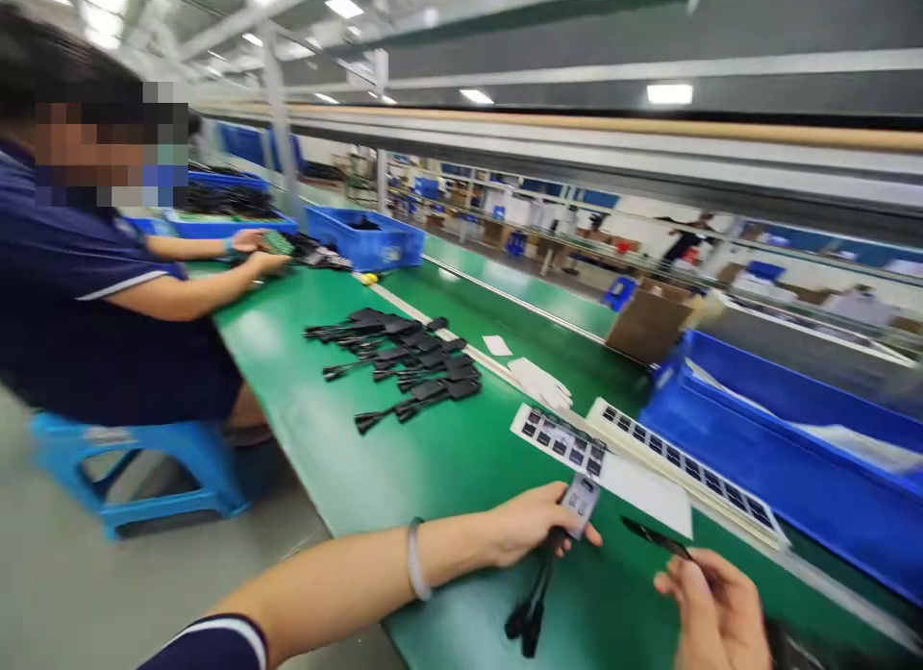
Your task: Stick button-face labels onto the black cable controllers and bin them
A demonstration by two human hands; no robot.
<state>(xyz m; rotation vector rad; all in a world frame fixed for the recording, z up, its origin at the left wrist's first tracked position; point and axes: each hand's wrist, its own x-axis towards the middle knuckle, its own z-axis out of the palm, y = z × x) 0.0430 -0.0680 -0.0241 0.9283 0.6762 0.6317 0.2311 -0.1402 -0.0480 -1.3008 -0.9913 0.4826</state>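
Observation:
My left hand (530, 524) is closed around a small adapter box (581, 505) with a grey, printed face. Two short black cables (532, 607) hang from it below my fingers, ending in thick plugs or sockets. Between the fingertips of my right hand (713, 598) is a slim black tool (656, 536), maybe tweezers, pointing left toward the adapter without touching it. Just beyond my left hand lies a white sheet of dark labels (559, 439), partly stripped at its right. A longer stack of label sheets (685, 473) lies behind it.
Several black cable adapters (418, 358) lie in rows on the green table (303, 401). White gloves (540, 382) rest along the middle strip. A large blue bin (793, 439) stands at right, another blue bin (382, 242) farther back. At left a co-worker (108, 295) handles a green board.

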